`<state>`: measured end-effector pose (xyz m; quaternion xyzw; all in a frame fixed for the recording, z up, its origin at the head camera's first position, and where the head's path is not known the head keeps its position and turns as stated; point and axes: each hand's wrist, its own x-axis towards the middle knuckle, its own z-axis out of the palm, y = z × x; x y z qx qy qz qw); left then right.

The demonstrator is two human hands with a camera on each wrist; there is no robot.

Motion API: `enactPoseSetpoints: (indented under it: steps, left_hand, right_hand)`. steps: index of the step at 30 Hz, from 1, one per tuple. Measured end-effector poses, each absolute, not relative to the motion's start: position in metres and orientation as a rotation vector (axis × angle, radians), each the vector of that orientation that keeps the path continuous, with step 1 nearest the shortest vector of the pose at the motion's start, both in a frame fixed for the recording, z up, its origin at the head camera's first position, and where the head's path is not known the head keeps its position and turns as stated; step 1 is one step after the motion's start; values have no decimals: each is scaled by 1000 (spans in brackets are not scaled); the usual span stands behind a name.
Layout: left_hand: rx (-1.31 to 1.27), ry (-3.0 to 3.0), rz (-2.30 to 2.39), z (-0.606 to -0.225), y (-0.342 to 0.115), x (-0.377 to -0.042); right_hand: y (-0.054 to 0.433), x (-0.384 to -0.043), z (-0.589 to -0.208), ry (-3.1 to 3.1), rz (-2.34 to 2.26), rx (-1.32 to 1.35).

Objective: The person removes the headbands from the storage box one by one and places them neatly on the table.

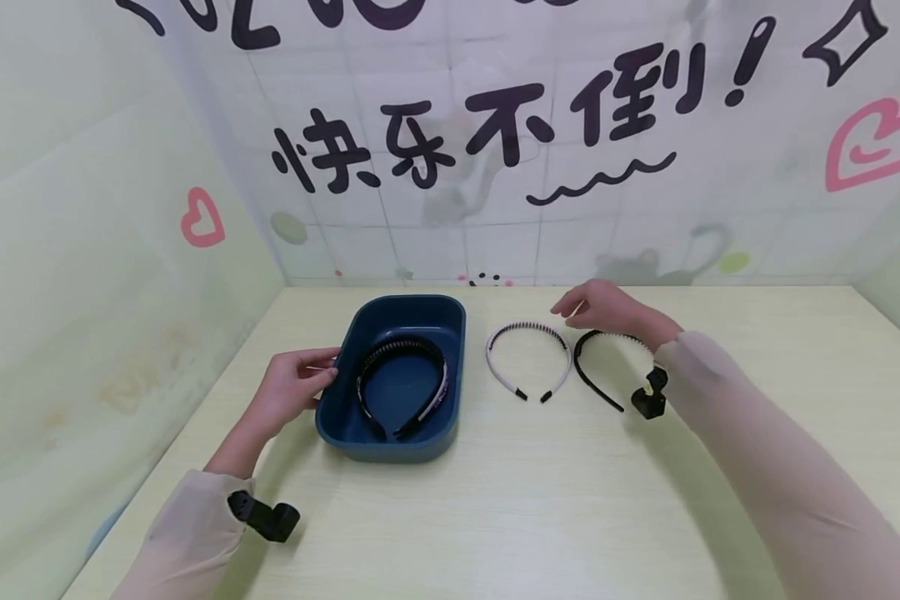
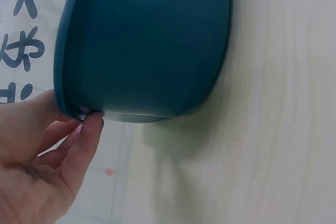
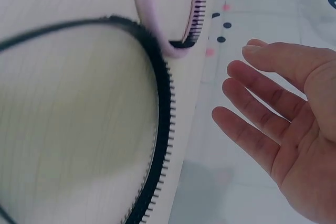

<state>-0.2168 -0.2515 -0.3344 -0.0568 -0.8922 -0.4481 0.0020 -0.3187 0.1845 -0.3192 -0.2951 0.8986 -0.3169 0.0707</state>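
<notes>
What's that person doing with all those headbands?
Their left hand is pinching the edge of a blue tub with at least one dark headband inside. Their right hand is empty, its fingers spread near a black headband. That one and a pale headband lie on the table.

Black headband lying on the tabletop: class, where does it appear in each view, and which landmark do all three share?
Head: the black headband is right of centre, partly hidden by the right hand and wrist.
Left wrist: not in it.
Right wrist: large, at left, cut off by the left and bottom edges.
Shared landmark: the pale tabletop.
</notes>
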Motion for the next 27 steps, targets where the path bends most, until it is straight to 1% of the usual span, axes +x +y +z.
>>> enactPoseSetpoints:
  steps: [15, 27]
  left_hand:
    - [-162, -2811, -1390, -334, -251, -217]
    - [-155, -2806, -1393, -334, -251, -217]
  right_hand:
    - [149, -320, -322, 2636, -948, -926]
    - [118, -317, -313, 2595, -936, -987]
